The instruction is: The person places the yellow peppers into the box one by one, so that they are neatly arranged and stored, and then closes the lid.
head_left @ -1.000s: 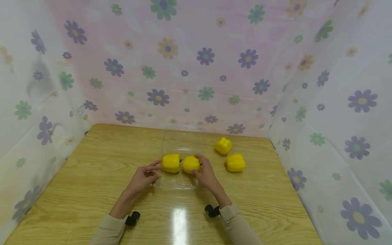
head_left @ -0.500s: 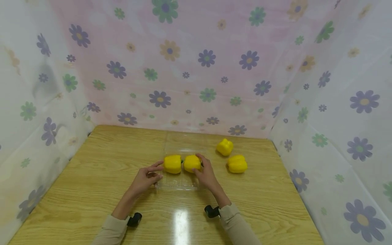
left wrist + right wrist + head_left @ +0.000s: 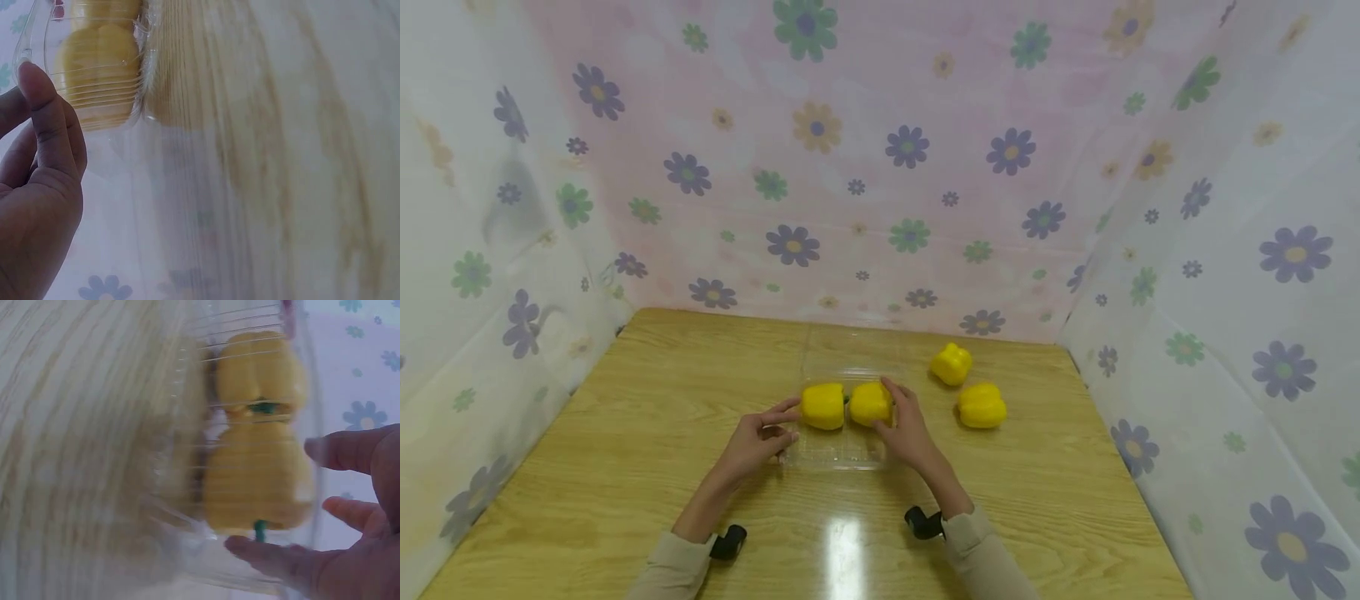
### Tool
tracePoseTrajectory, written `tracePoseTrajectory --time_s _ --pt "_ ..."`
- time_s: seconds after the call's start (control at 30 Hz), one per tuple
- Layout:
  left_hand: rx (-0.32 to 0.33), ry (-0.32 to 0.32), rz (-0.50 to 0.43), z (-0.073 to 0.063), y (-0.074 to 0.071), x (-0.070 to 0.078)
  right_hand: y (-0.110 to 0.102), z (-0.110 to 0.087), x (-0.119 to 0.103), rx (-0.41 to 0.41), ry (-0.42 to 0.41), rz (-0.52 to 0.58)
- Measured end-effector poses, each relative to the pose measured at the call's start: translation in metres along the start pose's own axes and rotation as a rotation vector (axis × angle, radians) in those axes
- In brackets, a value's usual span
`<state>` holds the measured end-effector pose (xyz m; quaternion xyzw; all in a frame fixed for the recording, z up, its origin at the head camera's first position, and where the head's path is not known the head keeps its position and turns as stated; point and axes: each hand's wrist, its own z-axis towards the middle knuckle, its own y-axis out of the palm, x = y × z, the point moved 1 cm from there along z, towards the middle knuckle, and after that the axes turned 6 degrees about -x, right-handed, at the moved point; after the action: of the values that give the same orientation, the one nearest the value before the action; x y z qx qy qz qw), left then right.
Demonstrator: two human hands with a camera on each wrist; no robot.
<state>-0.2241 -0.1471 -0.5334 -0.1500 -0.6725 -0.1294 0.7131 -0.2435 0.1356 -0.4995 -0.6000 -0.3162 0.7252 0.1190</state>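
Note:
A clear plastic clamshell container [image 3: 850, 457] lies with its lid raised at the back. Inside it, two yellow bell peppers sit side by side: the left bell pepper [image 3: 823, 407] and the right bell pepper [image 3: 870, 405]. My left hand [image 3: 755, 442] holds the container's left edge, a fingertip reaching the left pepper's side; in the left wrist view a fingertip is right at the rim. My right hand [image 3: 910, 431] grips the right pepper between thumb and forefinger. In the right wrist view its fingers [image 3: 275, 559] are by that pepper's green stem [image 3: 259, 530].
Two more yellow peppers are on the wooden table [image 3: 1045, 500] right of the container: a farther pepper [image 3: 951, 365] and a nearer pepper [image 3: 982, 406]. Flower-printed sheets [image 3: 857, 167] stand along the back and both sides.
The right thumb has slid slightly back toward the right pepper's front edge. Both hands and the peppers otherwise keep their places; the head view has shifted slightly.

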Motion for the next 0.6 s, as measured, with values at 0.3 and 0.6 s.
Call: tracePoseTrajectory --time_s 0.3,0.6 --pt "-0.005 0.015 -0.002 -0.003 -0.001 -0.004 -0.015 -0.016 0.004 0.275 -0.122 0.208" --pt "-0.006 0.023 0.003 -0.001 0.001 -0.004 -0.030 -0.033 0.036 0.526 -0.167 0.223"
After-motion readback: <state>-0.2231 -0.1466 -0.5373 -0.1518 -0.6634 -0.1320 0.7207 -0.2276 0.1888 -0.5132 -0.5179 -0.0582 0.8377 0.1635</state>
